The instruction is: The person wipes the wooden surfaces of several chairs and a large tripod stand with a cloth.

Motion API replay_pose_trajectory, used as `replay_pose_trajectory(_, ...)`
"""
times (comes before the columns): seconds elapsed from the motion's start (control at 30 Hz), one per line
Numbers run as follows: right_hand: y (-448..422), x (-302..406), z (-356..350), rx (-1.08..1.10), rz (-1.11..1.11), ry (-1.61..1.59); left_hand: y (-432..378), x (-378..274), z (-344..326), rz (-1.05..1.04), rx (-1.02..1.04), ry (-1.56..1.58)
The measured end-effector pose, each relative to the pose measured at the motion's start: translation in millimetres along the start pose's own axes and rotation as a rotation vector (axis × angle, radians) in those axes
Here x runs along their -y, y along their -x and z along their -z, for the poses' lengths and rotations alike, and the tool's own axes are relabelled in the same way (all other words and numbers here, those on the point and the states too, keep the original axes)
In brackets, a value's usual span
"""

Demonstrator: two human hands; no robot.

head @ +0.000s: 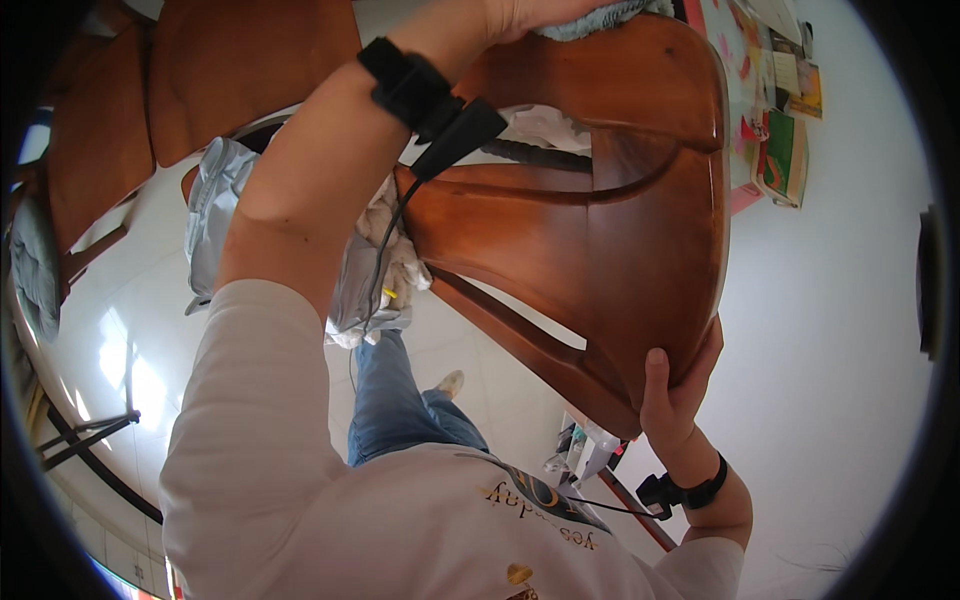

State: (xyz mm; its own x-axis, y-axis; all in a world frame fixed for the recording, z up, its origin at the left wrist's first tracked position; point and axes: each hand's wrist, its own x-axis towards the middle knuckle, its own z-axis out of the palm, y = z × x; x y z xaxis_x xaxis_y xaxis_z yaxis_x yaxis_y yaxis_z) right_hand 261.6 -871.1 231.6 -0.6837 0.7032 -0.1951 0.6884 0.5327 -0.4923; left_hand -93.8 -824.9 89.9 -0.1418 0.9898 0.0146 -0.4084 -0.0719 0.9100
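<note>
A glossy brown wooden chair back (645, 217) with cut-out gaps fills the space before me. My left hand (529, 15) reaches to its far upper corner and is partly cut off by the top of the view. Under that hand, a grey-blue cloth (592, 21) is held against the wood. My right hand (675, 397) grips the near corner of the chair back, thumb on the face towards me and fingers round the outer edge.
Left of the chair back lie a silvery-grey bag or garment (217, 217) and fluffy pale fabric (405, 259). Other wooden chairs (247, 67) stand at upper left. Beside the white wall (832, 300), a floral-covered table (739, 82) bears boxes and papers. A dark thin stand (94, 431) is at left.
</note>
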Motion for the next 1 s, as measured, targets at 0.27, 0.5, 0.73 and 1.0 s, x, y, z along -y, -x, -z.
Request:
replay_pose_trajectory(0.27, -12.2, -17.4, 5.3, 0.010, 0.028, 0.040, 5.3, 160.6, 46.3, 0.169, -0.326, 0.003)
replay_pose_trajectory(0.5, -2.6, -27.2, 7.3, 0.015, 0.026, 0.053, 67.7, 241.5, 3.6, 0.349, -1.036, -0.171)
replay_pose_trajectory(0.73, 24.2, -25.5, 13.2, -0.009, 0.079, -0.060, 132.1, 182.8, -182.1, -0.237, -0.841, -0.157)
replay_pose_trajectory(1.0, 59.3, -45.7, 19.0, -0.002, 0.136, -0.076, 172.4, 199.9, -288.7, -0.444, -0.866, -0.054)
